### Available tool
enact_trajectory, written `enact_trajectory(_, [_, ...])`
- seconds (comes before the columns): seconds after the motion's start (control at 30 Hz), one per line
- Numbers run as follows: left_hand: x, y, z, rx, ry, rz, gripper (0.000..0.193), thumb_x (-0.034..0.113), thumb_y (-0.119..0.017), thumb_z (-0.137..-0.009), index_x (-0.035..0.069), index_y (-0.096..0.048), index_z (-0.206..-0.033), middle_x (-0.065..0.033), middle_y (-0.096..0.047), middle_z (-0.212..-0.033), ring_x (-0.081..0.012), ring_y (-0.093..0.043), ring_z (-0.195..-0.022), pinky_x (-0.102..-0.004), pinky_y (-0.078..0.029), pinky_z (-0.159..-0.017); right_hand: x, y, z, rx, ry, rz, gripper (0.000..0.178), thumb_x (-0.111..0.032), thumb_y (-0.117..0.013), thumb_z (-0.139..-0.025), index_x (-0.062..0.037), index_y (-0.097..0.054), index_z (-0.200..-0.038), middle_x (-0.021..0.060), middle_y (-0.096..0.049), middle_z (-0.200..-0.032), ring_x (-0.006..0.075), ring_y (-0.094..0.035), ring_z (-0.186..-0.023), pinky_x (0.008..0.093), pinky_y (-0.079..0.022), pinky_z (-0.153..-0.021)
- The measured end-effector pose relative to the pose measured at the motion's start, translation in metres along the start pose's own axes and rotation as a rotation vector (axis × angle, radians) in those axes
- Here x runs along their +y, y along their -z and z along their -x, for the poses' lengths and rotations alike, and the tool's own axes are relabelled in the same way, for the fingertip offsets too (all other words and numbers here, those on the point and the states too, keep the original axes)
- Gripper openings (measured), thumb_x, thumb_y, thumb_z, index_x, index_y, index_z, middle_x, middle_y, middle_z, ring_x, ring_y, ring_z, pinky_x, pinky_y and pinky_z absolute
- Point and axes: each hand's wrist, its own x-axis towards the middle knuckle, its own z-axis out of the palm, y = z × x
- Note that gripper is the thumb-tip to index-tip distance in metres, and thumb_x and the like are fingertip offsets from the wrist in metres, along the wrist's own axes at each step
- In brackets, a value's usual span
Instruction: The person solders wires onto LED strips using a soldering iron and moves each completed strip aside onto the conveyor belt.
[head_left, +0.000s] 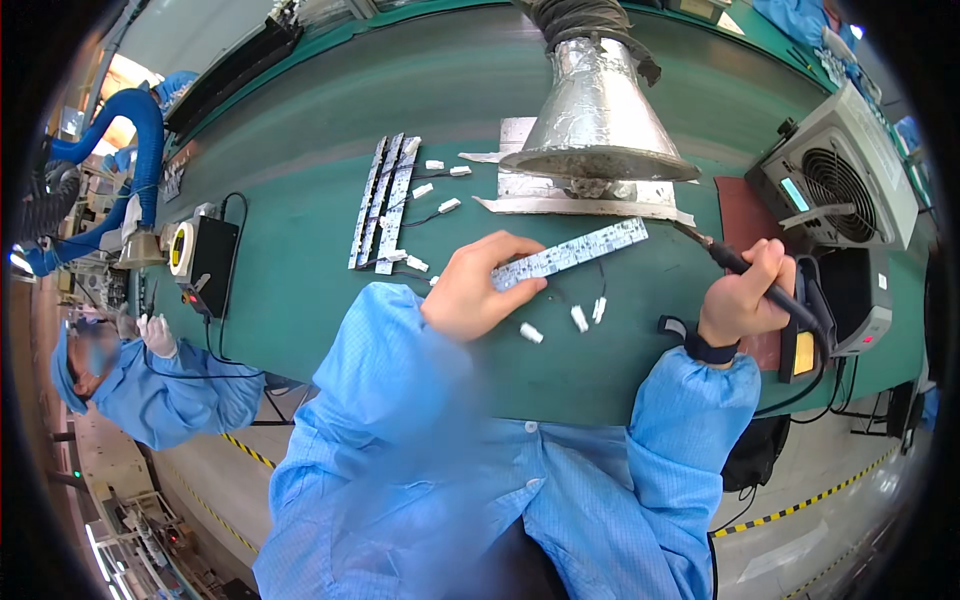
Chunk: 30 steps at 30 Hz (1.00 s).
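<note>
My left hand [482,285] pinches the left end of a long narrow circuit board [575,255], tilted up toward the right. Its upper face carries many small parts, and short leads with white plugs [579,319] hang below it. In my right hand [748,300] is a soldering iron [730,258], gripped by its dark handle. The iron's tip points up and left, close to the board's right end; I cannot tell whether they touch. Left of my hands, several similar board strips [385,205] lie side by side on the green mat [290,270], with wired white plugs [449,205] beside them.
A metal fume hood [600,115] overhangs a pale flat plate [590,203] beyond the board. On the right stand a fan unit [835,180] and a dark soldering station [858,300] with a cable. A black box [205,265] stands left, near a co-worker in blue [180,390].
</note>
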Motion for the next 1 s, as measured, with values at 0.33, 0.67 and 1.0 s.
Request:
enact_trajectory(0.33, [-0.012, -0.001, 0.011, -0.035, 0.103, 0.337, 0.039, 0.002, -0.055, -0.086, -0.005, -0.051, -0.123, -0.0167, -0.060, -0.115, -0.0215, -0.058, -0.106, -0.0319, -0.045, -0.092, -0.035, -0.007, 0.051, -0.522, 0.340, -0.273, 0.026, -0.010, -0.047, -0.085, -0.0013, -0.039, -0.062, 0.0083, -0.037, -0.048, 0.0132, -0.031, -0.041, 0.0294, -0.023, -0.039])
enact_trajectory(0.67, [-0.011, -0.007, 0.010, 0.079, 0.021, 0.260, 0.037, -0.002, -0.054, -0.082, -0.005, -0.053, -0.119, -0.0208, -0.061, -0.110, -0.0330, -0.061, -0.102, -0.0362, -0.047, -0.089, -0.045, -0.016, 0.065, -0.762, 0.311, -0.274, 0.021, -0.009, -0.046, -0.084, -0.0037, -0.038, -0.065, 0.0050, -0.038, -0.047, 0.0156, -0.032, -0.038, 0.0306, -0.025, -0.038])
enact_trajectory(1.0, [-0.010, -0.006, 0.011, 0.062, 0.029, 0.235, 0.039, -0.003, -0.055, -0.079, -0.005, -0.054, -0.118, -0.0209, -0.060, -0.109, -0.0350, -0.060, -0.102, -0.0375, -0.047, -0.088, -0.039, -0.019, 0.068, -0.788, 0.313, -0.273, 0.022, -0.010, -0.046, -0.086, -0.0031, -0.040, -0.066, 0.0051, -0.039, -0.047, 0.0149, -0.032, -0.037, 0.0301, -0.022, -0.036])
